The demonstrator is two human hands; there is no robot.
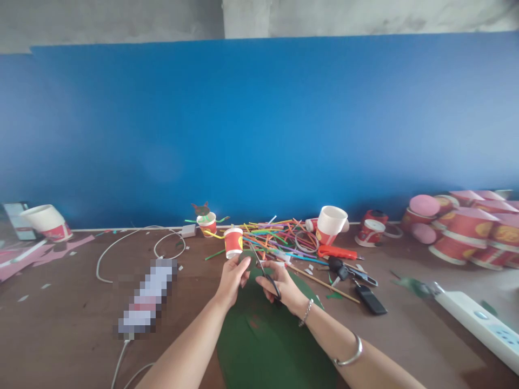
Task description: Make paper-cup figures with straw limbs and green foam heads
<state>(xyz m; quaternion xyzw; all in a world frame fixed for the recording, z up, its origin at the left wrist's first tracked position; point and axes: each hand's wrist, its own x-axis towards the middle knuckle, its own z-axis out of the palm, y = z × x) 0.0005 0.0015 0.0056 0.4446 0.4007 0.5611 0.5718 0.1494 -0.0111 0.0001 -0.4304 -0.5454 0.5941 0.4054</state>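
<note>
Scissors [263, 272], gripped in the right hand [284, 286], slant forward and leftward, blades alongside the small dark piece [252, 263] pinched by the left hand [232, 280] (contact: cannot tell), above a green sheet [275, 346]

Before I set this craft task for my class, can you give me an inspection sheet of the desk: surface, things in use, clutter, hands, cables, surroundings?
Surface: brown table, small paper scraps scattered on it.
Things in use: scissors; small dark paper piece; green sheet beneath the hands.
Clutter: coloured sticks, paper cups, keys.
Hands: left hand pinches the small piece; right hand holds the scissors.
Cables: white cable at left; power strip at right.
Surroundings: blue panel behind, grey wall above it.
</note>
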